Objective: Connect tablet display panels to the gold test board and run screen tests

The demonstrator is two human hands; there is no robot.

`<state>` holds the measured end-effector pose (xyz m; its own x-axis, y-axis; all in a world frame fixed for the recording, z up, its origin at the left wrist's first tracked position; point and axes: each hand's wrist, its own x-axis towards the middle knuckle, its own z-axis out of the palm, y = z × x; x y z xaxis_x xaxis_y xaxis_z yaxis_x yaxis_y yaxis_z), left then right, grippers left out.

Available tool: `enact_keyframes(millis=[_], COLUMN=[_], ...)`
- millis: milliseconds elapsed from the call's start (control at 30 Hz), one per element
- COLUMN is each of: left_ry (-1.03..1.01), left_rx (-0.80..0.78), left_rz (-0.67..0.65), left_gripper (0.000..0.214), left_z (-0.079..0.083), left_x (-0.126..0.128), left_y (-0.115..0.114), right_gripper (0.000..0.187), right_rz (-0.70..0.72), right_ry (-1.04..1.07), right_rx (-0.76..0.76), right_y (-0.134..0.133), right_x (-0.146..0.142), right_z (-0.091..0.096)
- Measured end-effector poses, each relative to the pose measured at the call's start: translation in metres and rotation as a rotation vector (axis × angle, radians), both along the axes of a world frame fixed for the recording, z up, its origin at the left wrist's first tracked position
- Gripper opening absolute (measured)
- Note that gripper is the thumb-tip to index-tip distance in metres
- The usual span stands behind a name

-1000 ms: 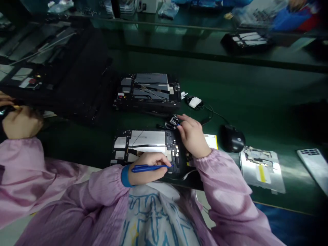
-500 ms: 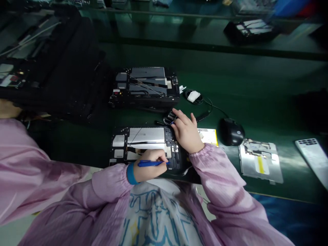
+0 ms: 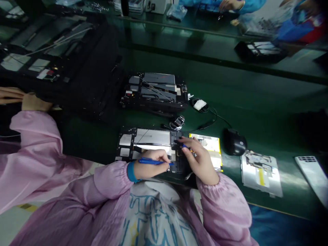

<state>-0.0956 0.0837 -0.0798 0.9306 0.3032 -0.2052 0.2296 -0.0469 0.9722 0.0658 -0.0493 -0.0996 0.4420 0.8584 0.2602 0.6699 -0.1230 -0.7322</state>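
Observation:
An opened tablet-like device lies in front of me, silver battery plates and black frame showing. My left hand, with a teal wristband, is closed around a slim blue pen-like tool; its tip points at the device's dark right end. Over that same end, my right hand pinches a small black and blue piece, too small to name. Just behind the device sits a small black and silver object. A flat silver and white panel with yellow edges lies partly under my right hand.
A stack of similar devices stands behind, with a taller dark stack at the left. A co-worker's hand is beside it. Rightward are a black mouse, a coiled cable, a metal plate and a white phone-like slab.
My right hand has come back from the black and silver object to the device's right end, now pinching the small piece. My left hand keeps the blue tool. The view has shifted upward.

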Motion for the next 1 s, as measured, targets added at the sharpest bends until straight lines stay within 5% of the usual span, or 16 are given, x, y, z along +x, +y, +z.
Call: enact_keyframes(millis=[100, 233, 500, 733, 1000], left_ry=[-0.005, -0.01, -0.018, 0.003, -0.107], left_rx=[0.218, 0.308, 0.325, 0.137, 0.329], left_rz=[-0.127, -0.149, -0.139, -0.074, -0.225], left_gripper=[0.001, 0.002, 0.002, 0.006, 0.004], left_z=[0.0, 0.0, -0.001, -0.005, 0.0], left_x=[0.003, 0.005, 0.005, 0.001, 0.007], left_y=[-0.004, -0.005, -0.004, -0.002, -0.001], right_gripper=[0.016, 0.015, 0.015, 0.008, 0.009], right_rz=[-0.089, -0.105, -0.073, 0.012, 0.031], right_ry=[0.137, 0.197, 0.16, 0.013, -0.008], right_rx=[0.048, 0.095, 0.092, 0.073, 0.055], right_y=[-0.007, -0.009, -0.011, -0.014, -0.017], right_x=[0.003, 0.001, -0.004, -0.007, -0.008], right_z=[-0.01, -0.016, -0.013, -0.01, -0.011])
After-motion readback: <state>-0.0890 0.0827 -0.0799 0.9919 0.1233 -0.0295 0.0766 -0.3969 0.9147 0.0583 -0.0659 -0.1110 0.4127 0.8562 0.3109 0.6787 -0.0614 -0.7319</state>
